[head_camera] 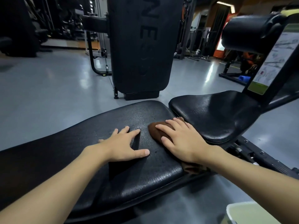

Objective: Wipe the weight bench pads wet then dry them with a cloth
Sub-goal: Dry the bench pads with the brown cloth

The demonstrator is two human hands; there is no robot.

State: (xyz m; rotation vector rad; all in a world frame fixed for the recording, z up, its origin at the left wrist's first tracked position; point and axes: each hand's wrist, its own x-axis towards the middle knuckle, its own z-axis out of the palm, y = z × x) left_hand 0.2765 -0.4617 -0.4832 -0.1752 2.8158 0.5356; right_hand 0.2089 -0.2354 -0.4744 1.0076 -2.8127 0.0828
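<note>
Two hands are laid on the long pad (145, 178) of the weight bench, which runs from the near left toward the middle of the scene. The left hand (123, 143) is placed flat on it. Its fingers (135, 132) are spread wide and straight and the thumb is stretched out to the right, so nothing is held and the pad is only braced. Just to the right, the brown cloth (155, 131) is bunched on the far right part of the same pad, close to the gap before the seat pad (218, 113). A tail of it is seen hanging over the pad's right edge below the wrist. The right hand (181, 139) is pressed down on the cloth. Its fingers (163, 128) are laid close together and nearly straight over the bundle, with the thumb alongside, so the cloth is pushed rather than pinched. Beads of water are seen on both pads, so the wet wipe is judged to be in hand or nearly done, with drying left. Whether the cloth itself is wet cannot be told. A firm, even stroke leftward along the long pad is called for next, and the left hand would have to be lifted out of its path. A pale container (252, 214) is partly seen at the near right.
</note>
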